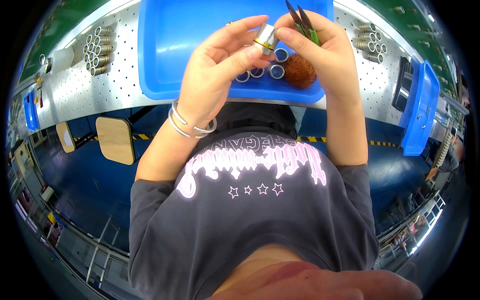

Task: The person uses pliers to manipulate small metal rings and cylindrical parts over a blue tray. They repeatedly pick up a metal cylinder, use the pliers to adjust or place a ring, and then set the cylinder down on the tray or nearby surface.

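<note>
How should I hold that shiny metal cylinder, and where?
Probably by the side wall of the metal cylinder, coming from the left, thumb opposite fingers, as the left hand does: it's tilted, and its round side suits a pinch.

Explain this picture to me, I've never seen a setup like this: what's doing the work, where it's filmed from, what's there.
No machine here: these are a person's two bare hands. The single picture comes from a wide fisheye camera on that person's head, looking down, so straight edges bend near the rim.

The left hand holds a silver metal cylinder with a gold-coloured band. The right hand, its fingertips close to that piece, also holds a pointed dark-and-green tool.

Below them, a blue tray contains more round-ended metal pieces and a fuzzy reddish-brown pad. The tray sits on a perforated metal worktop, with stacked cylinders on either side.
</note>
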`<state>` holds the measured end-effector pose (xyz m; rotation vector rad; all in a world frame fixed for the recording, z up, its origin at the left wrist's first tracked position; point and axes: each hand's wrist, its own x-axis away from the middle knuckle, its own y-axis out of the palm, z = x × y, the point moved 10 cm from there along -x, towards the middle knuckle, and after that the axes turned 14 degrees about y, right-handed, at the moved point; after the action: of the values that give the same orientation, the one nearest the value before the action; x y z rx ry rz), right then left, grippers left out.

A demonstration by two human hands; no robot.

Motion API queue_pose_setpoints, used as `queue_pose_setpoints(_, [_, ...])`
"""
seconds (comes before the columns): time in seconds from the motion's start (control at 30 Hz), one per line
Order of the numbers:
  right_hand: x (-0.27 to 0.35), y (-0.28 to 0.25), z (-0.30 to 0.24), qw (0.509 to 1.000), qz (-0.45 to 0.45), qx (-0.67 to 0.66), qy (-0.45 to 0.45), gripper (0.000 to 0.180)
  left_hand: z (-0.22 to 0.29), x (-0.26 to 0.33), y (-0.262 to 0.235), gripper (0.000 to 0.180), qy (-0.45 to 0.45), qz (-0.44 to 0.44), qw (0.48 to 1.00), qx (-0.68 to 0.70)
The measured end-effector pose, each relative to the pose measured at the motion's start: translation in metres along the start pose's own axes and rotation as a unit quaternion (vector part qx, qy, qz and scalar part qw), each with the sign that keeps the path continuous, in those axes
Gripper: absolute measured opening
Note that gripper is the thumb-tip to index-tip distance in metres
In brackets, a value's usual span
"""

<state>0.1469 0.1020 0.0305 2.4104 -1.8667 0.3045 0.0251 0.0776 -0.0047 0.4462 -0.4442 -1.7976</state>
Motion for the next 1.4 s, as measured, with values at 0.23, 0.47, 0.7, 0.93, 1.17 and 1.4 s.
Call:
queue_pose_setpoints(0.23, [0.005, -0.007, -0.009, 1.000, 0.012, -0.022, -0.009, 0.014, -0.001, -0.001, -0.017, 0.022, -0.034, -0.037, 0.990, -0.135])
queue_pose_setpoints(0.47, [0.003, -0.010, -0.003, 0.997, 0.059, 0.036, -0.034, 0.013, 0.033, 0.003, 0.008, 0.017, 0.062, -0.064, 0.960, -0.266])
queue_pose_setpoints(0.7, [-0.001, -0.007, 0.009, 0.999, 0.027, -0.022, 0.005, 0.013, 0.031, 0.003, 0.029, 0.012, 0.144, -0.211, 0.884, -0.392])
queue_pose_setpoints(0.93, [0.002, 0.007, -0.013, 0.996, 0.043, 0.069, -0.036, 0.015, 0.022, -0.010, 0.011, 0.040, 0.115, -0.066, 0.977, -0.167])
queue_pose_setpoints(1.17, [0.018, 0.017, -0.030, 0.958, 0.079, 0.246, -0.121, 0.015, 0.008, -0.008, -0.011, 0.042, 0.042, 0.046, 0.998, -0.025])
queue_pose_setpoints(1.4, [0.018, -0.001, -0.033, 0.959, 0.130, 0.207, -0.141, 0.009, -0.002, -0.007, -0.012, 0.043, -0.005, 0.068, 0.997, 0.025])
